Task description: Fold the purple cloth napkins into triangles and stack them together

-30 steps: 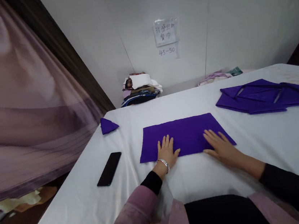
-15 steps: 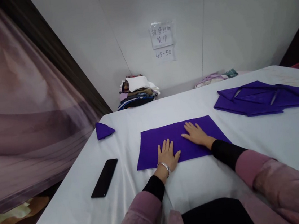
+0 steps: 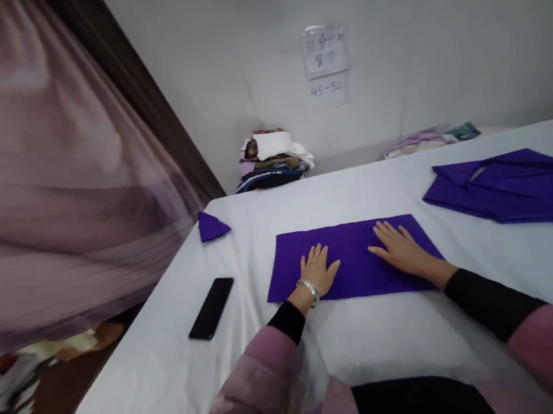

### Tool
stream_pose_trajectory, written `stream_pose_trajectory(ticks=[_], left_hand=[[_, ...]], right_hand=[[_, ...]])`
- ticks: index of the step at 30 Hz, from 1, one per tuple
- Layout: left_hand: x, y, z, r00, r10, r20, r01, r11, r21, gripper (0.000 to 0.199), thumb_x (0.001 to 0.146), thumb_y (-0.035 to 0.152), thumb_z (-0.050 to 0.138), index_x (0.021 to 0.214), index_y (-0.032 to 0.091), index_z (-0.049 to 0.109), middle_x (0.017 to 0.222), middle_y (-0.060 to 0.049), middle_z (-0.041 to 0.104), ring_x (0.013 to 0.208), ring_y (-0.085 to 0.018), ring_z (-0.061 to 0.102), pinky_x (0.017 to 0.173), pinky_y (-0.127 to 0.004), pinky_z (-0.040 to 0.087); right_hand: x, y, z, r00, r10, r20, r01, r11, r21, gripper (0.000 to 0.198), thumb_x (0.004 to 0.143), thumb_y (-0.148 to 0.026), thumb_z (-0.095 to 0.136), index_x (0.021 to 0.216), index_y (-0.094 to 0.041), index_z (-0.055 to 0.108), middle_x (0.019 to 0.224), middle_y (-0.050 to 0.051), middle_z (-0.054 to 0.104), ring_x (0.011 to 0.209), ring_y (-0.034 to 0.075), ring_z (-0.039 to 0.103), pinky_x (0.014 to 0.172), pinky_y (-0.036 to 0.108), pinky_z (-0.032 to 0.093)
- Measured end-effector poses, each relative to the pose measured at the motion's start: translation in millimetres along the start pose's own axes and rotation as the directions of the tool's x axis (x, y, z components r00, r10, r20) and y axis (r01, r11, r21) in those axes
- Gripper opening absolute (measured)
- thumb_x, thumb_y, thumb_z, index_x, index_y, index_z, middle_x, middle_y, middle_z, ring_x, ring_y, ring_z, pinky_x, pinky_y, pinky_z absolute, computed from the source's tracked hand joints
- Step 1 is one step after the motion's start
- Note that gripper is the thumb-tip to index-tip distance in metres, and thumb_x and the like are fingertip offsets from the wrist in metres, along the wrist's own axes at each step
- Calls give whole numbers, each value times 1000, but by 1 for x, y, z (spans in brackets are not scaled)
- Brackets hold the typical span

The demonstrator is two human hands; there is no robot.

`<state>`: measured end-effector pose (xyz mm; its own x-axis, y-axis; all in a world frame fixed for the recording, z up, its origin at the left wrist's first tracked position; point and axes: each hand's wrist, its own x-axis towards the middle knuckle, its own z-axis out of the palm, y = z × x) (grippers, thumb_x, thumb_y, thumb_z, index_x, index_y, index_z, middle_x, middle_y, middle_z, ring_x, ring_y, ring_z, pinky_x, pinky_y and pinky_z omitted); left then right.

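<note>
A purple cloth napkin [image 3: 351, 261], folded into a flat rectangle, lies on the white-covered table [image 3: 373, 336] in front of me. My left hand [image 3: 317, 271] rests flat on its left half, fingers spread, a silver bracelet at the wrist. On the right half lies my right hand [image 3: 398, 248], also flat with its fingers apart. Neither hand grips anything. Beyond the napkin to the right is a loose heap of more purple cloth [image 3: 506, 185]. A small purple cloth folded into a pointed triangle [image 3: 212, 226] sits at the table's far left.
A black phone [image 3: 212, 309] lies left of the napkin. Behind the table's far edge are a stack of folded clothes [image 3: 273, 160] and a lower pile of cloth [image 3: 419, 141]. A sign [image 3: 325, 53] hangs on the wall. A pinkish curtain [image 3: 64, 159] drapes along the left side.
My right hand has slid to the right across the napkin, while my left hand stays on its left half. The whole view has shifted somewhat as my head turned.
</note>
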<state>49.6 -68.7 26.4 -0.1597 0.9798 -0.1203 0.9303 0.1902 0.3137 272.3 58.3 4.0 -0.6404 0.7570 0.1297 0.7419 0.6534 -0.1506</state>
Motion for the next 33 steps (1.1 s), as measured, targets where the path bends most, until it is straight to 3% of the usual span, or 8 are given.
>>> stream_pose_trajectory(ticks=[3,6,14,20,24,26,30,33], left_hand=[[18,-5,-6,1000,-2,-30,4,998,70,66,88,57,20,141,19,25,151,-8,17,139,-24,10,111,-49,11],[34,-16,-5,999,-42,-24,45,993,113,70,86,60,19,141,18,25,152,-8,14,139,-25,7,111,-50,8],[44,-60,-1,970,-214,-116,226,969,103,84,81,69,9,143,14,22,152,-8,16,140,-24,6,113,-45,7],[36,-105,-20,913,-380,-148,395,915,84,77,83,66,12,143,17,22,152,-5,16,140,-23,7,112,-47,7],[27,-108,-29,880,-454,-140,467,882,71,77,85,63,14,142,13,24,151,-11,16,139,-27,10,111,-51,10],[19,-96,-24,906,-391,-163,408,908,89,80,84,65,13,142,12,24,151,-12,15,139,-28,9,111,-51,9],[-1,-64,-2,982,-111,-156,137,977,165,80,82,69,12,142,18,25,152,-7,15,140,-25,7,112,-47,7],[-11,-54,7,990,-88,-107,105,980,167,79,83,69,12,142,19,25,152,-7,17,139,-24,8,112,-47,7]], right_hand=[[4,-34,11,990,-138,8,138,990,35,75,85,-65,22,141,-14,32,146,14,31,136,29,20,108,49,16],[8,-47,25,987,-157,41,156,987,21,75,86,-64,21,139,-13,35,145,15,32,135,29,21,107,51,16],[9,-42,39,987,-161,18,162,987,-16,76,86,-65,18,139,-12,35,146,13,31,135,28,22,107,52,17],[8,-41,41,986,-168,-4,168,986,-7,74,86,-64,19,140,-15,33,146,12,31,135,28,21,107,52,16],[9,-43,38,987,-162,16,162,987,-14,73,86,-63,19,140,-15,34,146,13,30,136,27,21,107,52,16],[9,-44,36,986,-162,33,163,987,-19,74,86,-64,19,139,-14,34,146,13,30,136,27,20,107,51,16],[10,-45,31,987,-140,80,141,990,-14,77,86,-65,18,140,-12,33,147,13,28,136,27,18,108,51,14],[12,-45,24,983,-115,142,113,993,21,77,86,-64,18,140,-12,32,148,12,25,137,27,17,108,52,15]])
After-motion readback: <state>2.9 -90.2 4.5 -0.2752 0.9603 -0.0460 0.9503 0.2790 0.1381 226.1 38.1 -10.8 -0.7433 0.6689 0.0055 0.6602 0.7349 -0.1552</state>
